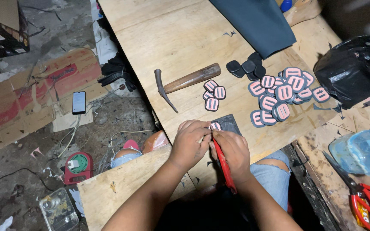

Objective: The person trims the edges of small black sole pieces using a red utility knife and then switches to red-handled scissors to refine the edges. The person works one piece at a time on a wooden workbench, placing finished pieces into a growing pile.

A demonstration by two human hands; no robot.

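Observation:
My left hand [190, 142] pinches a small pink-and-black patch [215, 125] against a dark pad [228, 124] on the wooden board [180, 38]. My right hand [233, 150] grips a red-handled tool [224, 167] whose tip meets the patch between my fingers. Three finished pink-striped patches [214, 93] lie just beyond my hands. A larger heap of the same patches [281, 95] sits to the right, with several plain black pieces [246, 67] behind it.
A hammer [185, 82] lies on the board's middle. Dark grey sheet material [258, 21] hangs over the far edge. A black plastic bag [352, 68], a clear lidded tub [362, 152] and red scissors [365, 199] are at right. A phone [79, 102] lies on floor cardboard at left.

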